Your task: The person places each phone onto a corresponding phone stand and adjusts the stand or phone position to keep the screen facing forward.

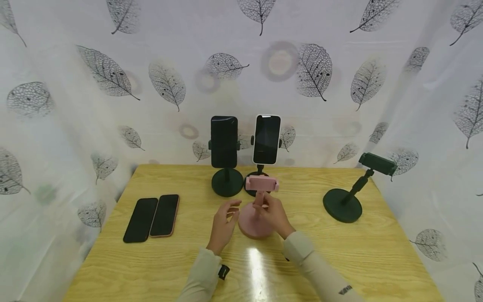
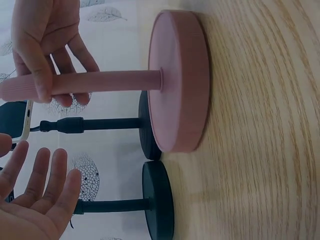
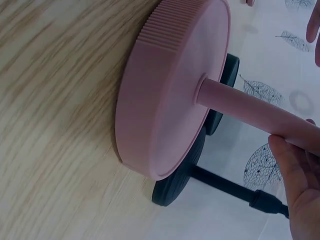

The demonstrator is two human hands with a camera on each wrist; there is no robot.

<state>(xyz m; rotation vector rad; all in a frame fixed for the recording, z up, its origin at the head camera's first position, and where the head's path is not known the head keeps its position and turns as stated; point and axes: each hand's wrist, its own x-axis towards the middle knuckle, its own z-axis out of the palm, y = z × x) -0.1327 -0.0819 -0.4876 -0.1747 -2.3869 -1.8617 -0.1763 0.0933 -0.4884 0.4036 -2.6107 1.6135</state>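
A pink phone stand (image 1: 253, 224) with a round base stands upright on the table, its clamp at the top. My right hand (image 1: 275, 214) pinches the stand's post between thumb and fingers, as the left wrist view also shows at the pink post (image 2: 115, 81). To the left of the stand, my left hand (image 1: 223, 226) is held apart from it, fingers loosely bent and holding nothing. Behind the pink stand are two dark stands, one bearing a black phone (image 1: 224, 142), the other a white-edged phone (image 1: 267, 140).
A dark green phone stand (image 1: 342, 205) with no phone in its clamp stands on the right of the wooden table (image 1: 181, 268). Two phones lie flat side by side at left: a black phone (image 1: 140, 220) and a pink-edged phone (image 1: 164, 215). A leaf-print curtain (image 1: 181, 42) hangs behind.
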